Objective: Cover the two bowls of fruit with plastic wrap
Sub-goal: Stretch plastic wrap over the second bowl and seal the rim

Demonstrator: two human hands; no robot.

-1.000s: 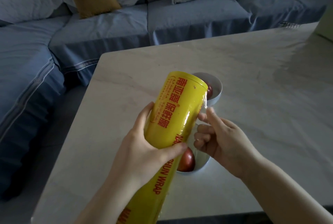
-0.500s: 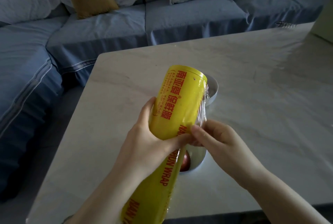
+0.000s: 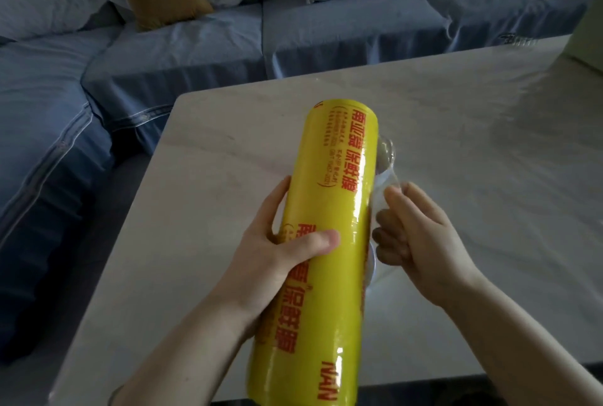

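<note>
Over the pale worktop (image 3: 489, 177), the yellow roll of plastic wrap (image 3: 332, 209) points away from the person and now hides nearly all of both bowls, which showed more plainly a second ago. The left hand (image 3: 287, 255) grips the roll at mid-length, as before. The right hand (image 3: 424, 242), previously picking at the seam, now pinches a freed flap of film (image 3: 383, 183) just beside the roll. Slivers of the far bowl (image 3: 388, 152) and near bowl (image 3: 374, 263) show. Judgement: the edge is found, drawing out a sheet follows, and neither bowl is covered.
</note>
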